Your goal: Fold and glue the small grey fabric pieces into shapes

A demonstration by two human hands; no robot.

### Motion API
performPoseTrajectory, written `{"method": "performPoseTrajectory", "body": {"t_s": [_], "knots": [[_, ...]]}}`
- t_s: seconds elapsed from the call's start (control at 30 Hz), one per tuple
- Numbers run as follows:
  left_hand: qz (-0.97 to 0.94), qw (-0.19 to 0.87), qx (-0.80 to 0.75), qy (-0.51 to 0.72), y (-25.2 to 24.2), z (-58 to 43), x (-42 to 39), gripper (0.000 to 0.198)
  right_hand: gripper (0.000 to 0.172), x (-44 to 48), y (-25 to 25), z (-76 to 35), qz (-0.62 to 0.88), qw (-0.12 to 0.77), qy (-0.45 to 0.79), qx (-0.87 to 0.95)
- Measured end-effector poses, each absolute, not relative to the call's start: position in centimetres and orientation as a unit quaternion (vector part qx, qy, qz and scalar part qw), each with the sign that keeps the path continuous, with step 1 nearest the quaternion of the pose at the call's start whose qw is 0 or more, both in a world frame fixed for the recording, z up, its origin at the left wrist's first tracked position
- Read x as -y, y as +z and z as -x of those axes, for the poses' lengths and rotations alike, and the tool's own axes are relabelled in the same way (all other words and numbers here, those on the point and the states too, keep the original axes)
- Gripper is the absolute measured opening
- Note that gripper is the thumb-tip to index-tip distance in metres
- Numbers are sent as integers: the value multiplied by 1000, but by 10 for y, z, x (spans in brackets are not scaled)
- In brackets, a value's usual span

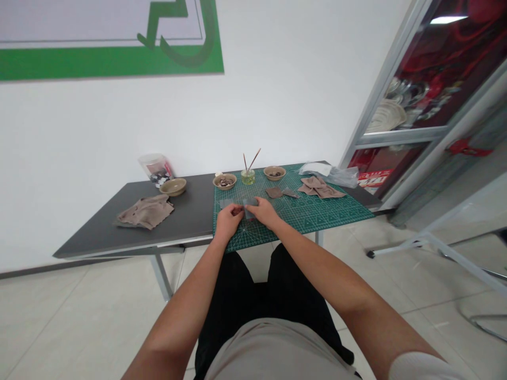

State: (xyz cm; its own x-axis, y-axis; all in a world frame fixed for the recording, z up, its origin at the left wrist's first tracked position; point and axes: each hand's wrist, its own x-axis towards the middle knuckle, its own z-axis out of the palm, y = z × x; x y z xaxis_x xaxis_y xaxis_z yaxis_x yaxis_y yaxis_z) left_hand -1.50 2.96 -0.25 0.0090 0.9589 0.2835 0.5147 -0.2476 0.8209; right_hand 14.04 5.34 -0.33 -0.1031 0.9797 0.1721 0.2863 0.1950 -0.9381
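Both my hands are over the front left part of a green cutting mat (317,211). My left hand (229,220) is closed, its fingers curled around something small and brown that I cannot make out. Between thumb and fingers, my right hand (264,211) grips a greyish translucent sheet (250,202). Another greyish piece (226,202) shows just beyond my left fingertips. To the right of my hands lie a flat brown piece (274,192) and a small clear packet (291,193).
Bowls (224,182) (274,173) stand near the wall beside a glass jar (248,177) holding two thin sticks. Brown cloths (146,212) (320,187) lie left and right. A third bowl (173,187), a clear tub (156,167) and plastic bags (343,176) are also there.
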Motion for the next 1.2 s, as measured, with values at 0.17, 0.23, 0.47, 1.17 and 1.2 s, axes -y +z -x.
{"method": "performPoseTrajectory", "body": {"t_s": [0.17,0.23,0.47,1.17,1.2], "knots": [[-651,266,-563,434,-4,17,-30,17,22,-54,-10,-138,474,459,509,552],[-653,267,-563,431,-5,18,-30,15,24,-54,-11,-139,468,454,534,538],[-685,241,-560,399,-4,17,-26,14,17,-52,-12,-137,477,463,540,516],[-674,256,-548,425,-8,19,-28,14,30,-45,-10,-143,427,465,588,506],[-668,262,-550,428,-9,20,-29,15,30,-45,-9,-145,421,461,590,511]]}}
